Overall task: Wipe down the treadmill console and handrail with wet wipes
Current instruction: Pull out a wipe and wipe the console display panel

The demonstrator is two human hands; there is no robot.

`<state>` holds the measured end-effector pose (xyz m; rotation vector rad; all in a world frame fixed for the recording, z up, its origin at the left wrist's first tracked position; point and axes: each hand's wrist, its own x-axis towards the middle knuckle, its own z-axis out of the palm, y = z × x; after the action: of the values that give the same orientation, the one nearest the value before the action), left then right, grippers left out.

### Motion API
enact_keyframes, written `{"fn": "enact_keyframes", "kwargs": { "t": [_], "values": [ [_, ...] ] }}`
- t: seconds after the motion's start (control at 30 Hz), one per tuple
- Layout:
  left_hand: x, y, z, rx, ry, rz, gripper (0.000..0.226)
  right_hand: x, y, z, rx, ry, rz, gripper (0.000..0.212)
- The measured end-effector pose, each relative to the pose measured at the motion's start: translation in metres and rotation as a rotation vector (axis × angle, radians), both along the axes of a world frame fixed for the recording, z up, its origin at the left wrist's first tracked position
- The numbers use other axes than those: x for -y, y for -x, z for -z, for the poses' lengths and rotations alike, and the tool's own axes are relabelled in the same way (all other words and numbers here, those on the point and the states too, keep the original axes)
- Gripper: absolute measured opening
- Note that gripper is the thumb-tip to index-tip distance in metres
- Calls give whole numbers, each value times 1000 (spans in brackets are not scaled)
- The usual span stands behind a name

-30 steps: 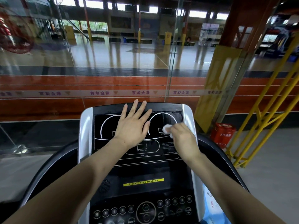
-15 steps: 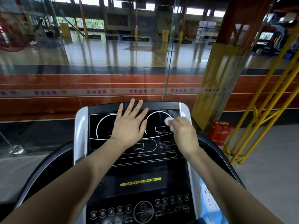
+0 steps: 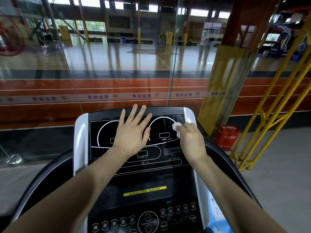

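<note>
Beside console [image 3: 138,175], red box [image 3: 226,137], yellow railing [image 3: 276,105].

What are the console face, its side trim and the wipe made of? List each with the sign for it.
Console face: glossy black, likely plastic or acrylic; it shows streaky reflections near the top right.
Side trim: silver with a satin sheen, probably painted plastic, possibly metal.
Wipe: white, soft, crumpled, looks like nonwoven cloth, bunched in the fingers of the right hand.
</note>
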<state>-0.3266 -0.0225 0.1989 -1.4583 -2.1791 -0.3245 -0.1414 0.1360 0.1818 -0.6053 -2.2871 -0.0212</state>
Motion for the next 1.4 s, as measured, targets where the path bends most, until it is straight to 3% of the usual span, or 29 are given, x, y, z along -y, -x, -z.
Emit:
{"fn": "enact_keyframes", "kwargs": {
  "t": [0.17, 0.33, 0.6, 0.73, 0.83, 1.07, 1.27, 1.4],
  "values": [
    [1, -2, 0, 9, 11, -1, 60, -3, 26, -19, -69, 76, 123, 45],
    [9, 1, -6, 51, 11, 19, 63, 8, 24, -7, -119, 115, 154, 28],
    [31, 20, -6, 39, -13, -1, 69, 54, 70, -10, -111, 195, -84, 21],
    [33, 20, -4, 33, -1, 7, 70, 17, 35, -2, -111, 198, 76, 24],
    [32, 19, -5, 48, -6, 7, 71, 5, 24, -9, -162, 146, 145, 13],
    [36, 23, -9, 70, 14, 26, 71, 28, 48, -9, -176, 258, 141, 17],
    [38, 26, -8, 67, 28, 30, 72, 64, 87, -5, -134, 190, -96, 19],
    [44, 25, -9, 69, 28, 9, 71, 21, 41, 0, -126, 211, 34, 24]
  ]
}}
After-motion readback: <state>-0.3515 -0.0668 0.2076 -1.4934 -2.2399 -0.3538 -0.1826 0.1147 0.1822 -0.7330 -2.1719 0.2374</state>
